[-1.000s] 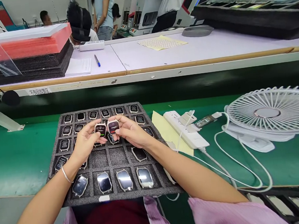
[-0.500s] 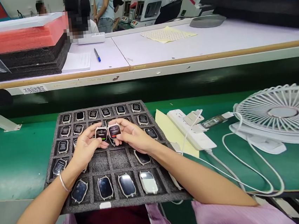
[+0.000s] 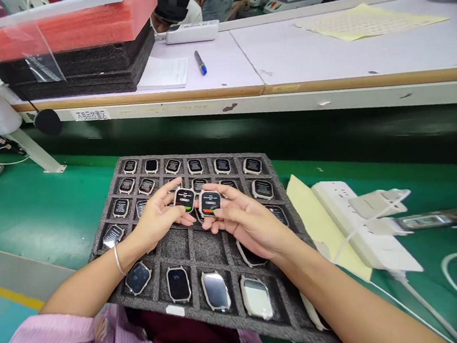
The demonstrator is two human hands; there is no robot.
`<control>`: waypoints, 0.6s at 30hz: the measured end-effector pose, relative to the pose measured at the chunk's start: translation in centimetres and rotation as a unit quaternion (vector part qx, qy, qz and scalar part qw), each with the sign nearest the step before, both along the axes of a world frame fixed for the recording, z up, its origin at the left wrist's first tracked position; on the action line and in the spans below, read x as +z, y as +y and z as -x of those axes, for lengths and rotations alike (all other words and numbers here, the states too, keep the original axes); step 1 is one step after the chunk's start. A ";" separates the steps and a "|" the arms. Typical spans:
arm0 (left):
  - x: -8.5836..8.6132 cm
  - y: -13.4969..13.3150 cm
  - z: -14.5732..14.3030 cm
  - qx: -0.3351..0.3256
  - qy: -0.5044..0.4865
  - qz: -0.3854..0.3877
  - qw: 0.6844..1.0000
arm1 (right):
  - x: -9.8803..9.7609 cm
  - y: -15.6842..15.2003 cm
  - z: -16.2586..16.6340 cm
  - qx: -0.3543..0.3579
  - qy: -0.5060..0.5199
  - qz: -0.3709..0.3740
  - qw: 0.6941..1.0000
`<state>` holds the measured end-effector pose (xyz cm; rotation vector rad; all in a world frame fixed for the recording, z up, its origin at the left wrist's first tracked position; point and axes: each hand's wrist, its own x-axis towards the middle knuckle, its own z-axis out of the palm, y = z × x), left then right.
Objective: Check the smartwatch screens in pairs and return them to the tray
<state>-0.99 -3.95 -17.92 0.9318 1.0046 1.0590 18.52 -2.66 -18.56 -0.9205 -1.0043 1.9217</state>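
Note:
A dark foam tray (image 3: 187, 246) with square pockets lies on the green bench in front of me; most pockets hold a strapless smartwatch body. My left hand (image 3: 157, 219) pinches one watch body (image 3: 184, 199) with a lit screen just above the tray's middle. My right hand (image 3: 246, 222) grips a second watch body (image 3: 209, 203) right beside the first; its screen shows a red and green bar. Both hands hover over a few bare pockets. A thin bangle circles my left wrist.
A white power strip (image 3: 359, 234) with plugged adapters and a yellow sheet (image 3: 318, 222) lie right of the tray. Behind runs a white shelf with stacked black and red foam (image 3: 75, 51), a notepad (image 3: 163, 73), a pen (image 3: 200, 63) and perforated yellow paper (image 3: 363, 20). People stand far behind.
The view has swung left and down, so the tray and hands sit further right and the fan has left the frame. Both hands still hold the two watch bodies side by side.

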 end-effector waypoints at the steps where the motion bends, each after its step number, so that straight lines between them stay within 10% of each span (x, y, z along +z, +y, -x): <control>1: -0.1 0.0 0.0 -0.002 -0.001 -0.001 1.000 | 0.0 -0.1 0.0 0.002 -0.003 0.000 1.000; 18: -0.2 0.0 0.1 0.005 0.034 -0.035 0.999 | 0.0 0.1 -0.1 -0.013 -0.001 -0.030 0.999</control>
